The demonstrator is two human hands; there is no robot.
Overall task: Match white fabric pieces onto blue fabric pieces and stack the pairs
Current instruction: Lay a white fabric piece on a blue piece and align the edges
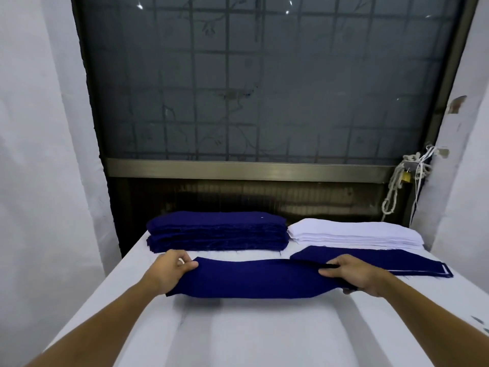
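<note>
A long dark blue fabric piece (254, 278) hangs stretched just above the white table between my two hands. My left hand (172, 268) pinches its left end and my right hand (352, 274) grips its right end. Behind it on the left stands a tall stack of blue pieces (217, 231). A lower stack of white pieces (354, 233) stands to the right of that. In front of the white stack lies a blue piece (383, 260) with a white edge showing at its right end.
The table (264, 335) is covered in white cloth and runs toward me. A dark window with a metal frame (246, 169) stands right behind the stacks. Ropes and a padlock (485, 176) hang at the right wall. White walls close in on both sides.
</note>
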